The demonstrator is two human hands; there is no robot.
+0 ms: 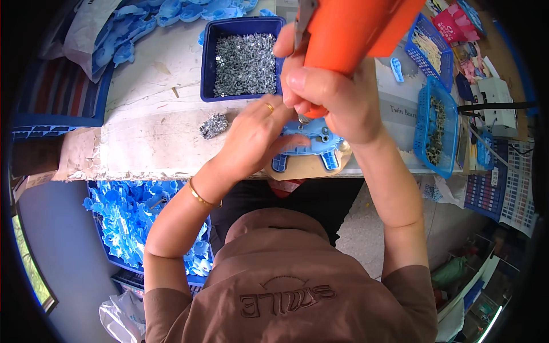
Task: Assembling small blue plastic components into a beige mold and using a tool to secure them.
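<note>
In my right hand (340, 100) is an orange power screwdriver (357, 34), held upright with my fingers wrapped round its lower body. Its metal tip points down onto a light blue moulded plastic part (311, 143), which lies on a tan round-edged board (306, 166) at the table's front edge. My left hand (257, 134) grips the left side of that part, thumb across it; its fingertips are partly hidden behind my right hand. Just beyond stands a dark blue bin (210, 63) full of small silvery screws. To the left of my left hand lies a small pile of screws (214, 126).
Blue plastic parts (166, 14) lie at the back left, and more fill a crate (131, 223) below the table. Blue baskets (419, 131) of small pieces stand on the right, near a white box with black cables (496, 103). One blue piece (396, 69) lies alone.
</note>
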